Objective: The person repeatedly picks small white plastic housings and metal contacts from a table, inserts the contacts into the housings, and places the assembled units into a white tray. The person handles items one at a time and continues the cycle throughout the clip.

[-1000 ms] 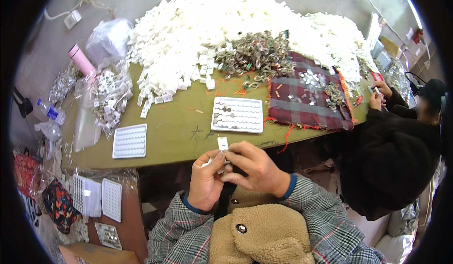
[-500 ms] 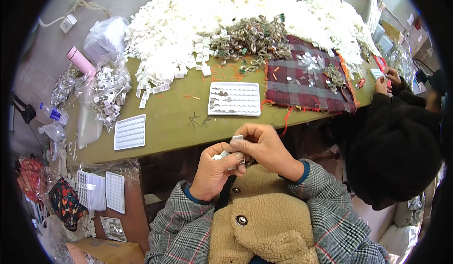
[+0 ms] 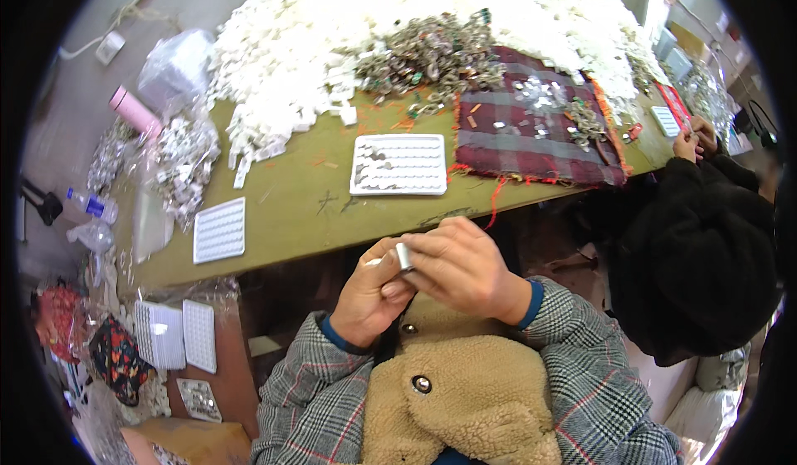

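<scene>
Both my hands meet in front of my chest, just off the near edge of the table. My left hand (image 3: 365, 297) is closed round small white plastic pieces, with a bit of white showing by its thumb. Between the fingertips of both hands stands a small white plastic piece (image 3: 403, 256) with a darker grey edge. My right hand (image 3: 469, 271) pinches that piece from the right, its fingers bent and slightly blurred. Beyond my hands lies a white tray (image 3: 440, 189) with rows of hollows, some of them holding small dark parts.
A large heap of white plastic pieces (image 3: 282, 58) covers the back of the table. In front of it lie a tangle of cable-like parts (image 3: 427, 58) and a plaid cloth (image 3: 498, 154). Another white tray (image 3: 220, 231) is at left. A co-worker in black (image 3: 693, 257) sits at right.
My hands have shifted slightly left, and the right hand has turned so its fingers close over the left fingertips. The small piece now tilts between them. The whole view has shifted slightly.
</scene>
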`<action>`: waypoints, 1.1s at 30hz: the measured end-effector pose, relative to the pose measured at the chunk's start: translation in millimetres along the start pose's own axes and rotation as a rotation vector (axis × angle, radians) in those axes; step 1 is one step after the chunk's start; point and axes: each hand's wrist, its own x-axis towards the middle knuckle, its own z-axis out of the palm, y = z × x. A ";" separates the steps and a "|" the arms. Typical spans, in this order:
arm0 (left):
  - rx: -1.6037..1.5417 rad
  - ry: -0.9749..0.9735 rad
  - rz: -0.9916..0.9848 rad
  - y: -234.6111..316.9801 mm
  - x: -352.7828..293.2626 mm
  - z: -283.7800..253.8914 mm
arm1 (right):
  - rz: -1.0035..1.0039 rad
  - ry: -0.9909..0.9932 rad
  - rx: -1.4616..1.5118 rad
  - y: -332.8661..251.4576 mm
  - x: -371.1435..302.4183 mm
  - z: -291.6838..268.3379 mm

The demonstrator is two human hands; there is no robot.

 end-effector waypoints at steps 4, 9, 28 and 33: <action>0.066 0.043 -0.116 -2.5 4.6 2.6 | -0.147 -0.081 -0.007 15.9 -9.4 -1.4; 0.034 0.091 -0.226 -4.4 14.2 -0.7 | -0.025 -0.007 -0.002 18.5 -24.0 -1.9; 0.142 0.075 -0.239 -2.1 32.8 -14.2 | 0.614 -0.359 -0.529 177.7 -15.9 -52.9; 0.126 0.095 -0.229 -1.0 29.1 -9.3 | 0.495 -0.463 -0.569 179.3 1.8 -57.5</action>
